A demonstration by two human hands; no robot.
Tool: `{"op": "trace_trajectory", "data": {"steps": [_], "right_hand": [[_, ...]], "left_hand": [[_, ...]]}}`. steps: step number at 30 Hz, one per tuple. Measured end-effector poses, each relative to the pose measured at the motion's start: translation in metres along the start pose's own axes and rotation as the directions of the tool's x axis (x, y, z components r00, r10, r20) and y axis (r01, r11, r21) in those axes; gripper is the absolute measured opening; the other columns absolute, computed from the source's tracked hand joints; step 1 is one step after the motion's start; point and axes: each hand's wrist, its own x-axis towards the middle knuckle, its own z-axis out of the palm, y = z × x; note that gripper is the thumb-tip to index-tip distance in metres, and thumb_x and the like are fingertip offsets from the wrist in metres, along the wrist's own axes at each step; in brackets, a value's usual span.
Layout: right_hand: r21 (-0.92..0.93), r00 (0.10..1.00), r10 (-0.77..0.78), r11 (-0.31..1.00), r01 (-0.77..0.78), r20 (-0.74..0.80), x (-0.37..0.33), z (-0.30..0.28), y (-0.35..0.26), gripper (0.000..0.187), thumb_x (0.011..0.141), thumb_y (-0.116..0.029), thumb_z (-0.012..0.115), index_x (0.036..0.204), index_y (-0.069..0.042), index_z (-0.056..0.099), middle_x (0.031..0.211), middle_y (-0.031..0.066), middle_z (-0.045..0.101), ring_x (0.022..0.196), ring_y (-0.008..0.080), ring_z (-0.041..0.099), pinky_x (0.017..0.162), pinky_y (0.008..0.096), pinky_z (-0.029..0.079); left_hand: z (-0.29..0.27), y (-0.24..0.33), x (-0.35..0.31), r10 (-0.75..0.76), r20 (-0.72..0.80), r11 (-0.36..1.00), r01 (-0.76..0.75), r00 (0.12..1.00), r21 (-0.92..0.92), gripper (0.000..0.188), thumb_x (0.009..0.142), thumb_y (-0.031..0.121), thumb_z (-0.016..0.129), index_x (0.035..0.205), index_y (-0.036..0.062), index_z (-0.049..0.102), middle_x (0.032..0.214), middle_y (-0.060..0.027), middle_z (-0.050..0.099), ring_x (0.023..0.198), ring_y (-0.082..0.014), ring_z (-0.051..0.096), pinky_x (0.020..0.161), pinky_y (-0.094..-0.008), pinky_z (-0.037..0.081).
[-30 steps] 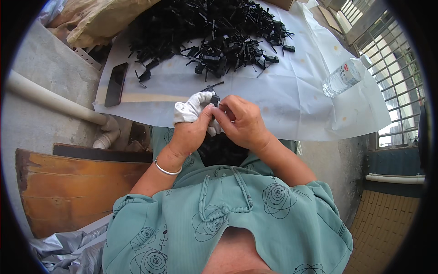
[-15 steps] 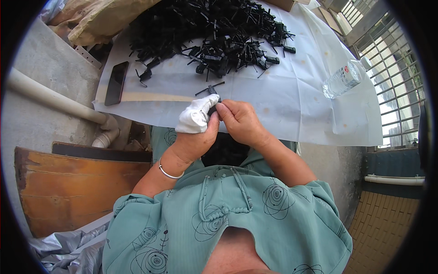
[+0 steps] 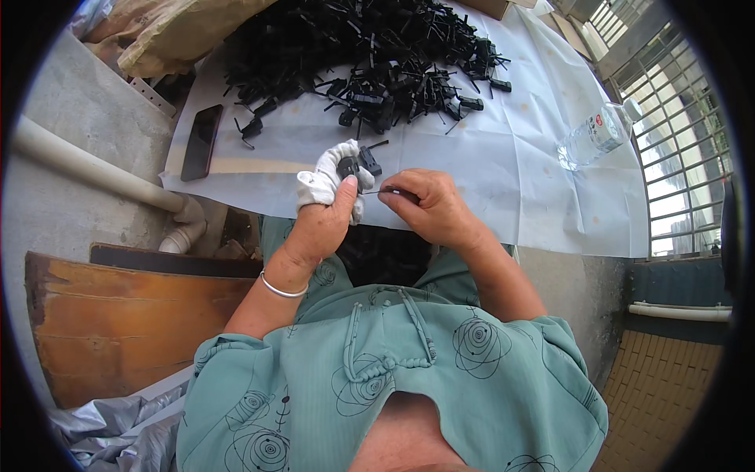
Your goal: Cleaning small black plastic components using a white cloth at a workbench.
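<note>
Whitish sheeting (image 3: 503, 189) drapes the tabletop, and a big heap of black plastic parts (image 3: 370, 47) spreads over its far side. Well to the left of the heap, a pale pipe (image 3: 94, 169) runs along grey concrete (image 3: 82, 98), and on that same side, much nearer the person, stands a brown board (image 3: 134, 322). Crumpled brown paper (image 3: 185, 35) borders the heap's upper left. Next comes a dark phone (image 3: 201, 143), lying flat to the left of the heap and a little nearer the person than it; one loose part (image 3: 251, 128) with a thin stem lies just off the heap's left front edge. In front of the heap, the left hand (image 3: 334, 193) wears a silvery bangle (image 3: 285, 292) at the wrist and a white glove (image 3: 313, 189) that leaves the thumb bare; thumb and gloved fingers pinch a black block (image 3: 348, 167). A second black part (image 3: 369, 162) sits just beside those fingers, toward the heap; whether they touch it, I cannot tell. Farther right, also in front of the heap, the bare right hand (image 3: 431, 206) has thumb and forefinger pressed together on a thin dark piece (image 3: 399, 191), and a fine strand (image 3: 370, 192) points from there toward the left hand. Right of the heap is a clear bottle (image 3: 588, 140) with a white cap; beyond it, a barred window (image 3: 683, 149).
</note>
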Motion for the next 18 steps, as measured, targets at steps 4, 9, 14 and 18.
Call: {"op": "trace_trajectory", "data": {"steps": [4,9,14,18], "right_hand": [[0.148,0.997,0.072,0.987,-0.067,-0.032,0.002,0.000,-0.009,0.013,0.076,-0.011,0.067,0.080,-0.002,0.060,0.060,0.0029,0.048,0.053,0.0092,0.042,0.050,0.0227,0.036],[0.326,0.979,0.201,0.924,-0.198,0.025,0.001,0.007,-0.012,0.017,0.075,-0.013,0.070,0.077,-0.002,0.057,0.059,0.0006,0.046,0.054,0.0057,0.039,0.049,0.0208,0.034],[0.080,0.997,0.018,0.997,-0.013,-0.071,0.003,0.002,-0.017,0.018,0.076,-0.014,0.070,0.077,-0.002,0.057,0.060,-0.0019,0.045,0.056,0.0043,0.037,0.048,0.0209,0.034],[0.255,0.986,0.143,0.960,-0.116,-0.091,0.002,0.012,-0.018,0.015,0.080,-0.013,0.066,0.077,-0.001,0.057,0.059,0.0014,0.047,0.056,0.0069,0.040,0.050,0.0227,0.036]], "left_hand": [[0.000,0.007,-0.005,-0.050,0.069,0.999,0.051,0.996,-0.011,0.034,0.089,0.004,0.040,0.122,0.0019,0.037,0.082,-0.0017,0.051,0.058,-0.0038,0.041,0.050,-0.0173,0.036],[-0.002,0.013,-0.006,-0.146,0.219,0.979,0.174,0.965,-0.109,0.040,0.083,0.008,0.045,0.122,0.0013,0.038,0.079,0.0004,0.046,0.058,-0.0037,0.038,0.049,-0.0180,0.033],[-0.009,0.012,-0.006,-0.142,0.339,0.954,0.220,0.930,-0.205,0.044,0.081,0.010,0.043,0.123,0.0011,0.035,0.072,0.0002,0.043,0.050,-0.0042,0.032,0.045,-0.0186,0.027],[-0.004,0.014,-0.008,-0.154,0.340,0.951,0.232,0.928,-0.203,0.042,0.082,0.010,0.044,0.122,0.0022,0.035,0.071,0.0007,0.042,0.051,-0.0041,0.032,0.046,-0.0183,0.027]]}}
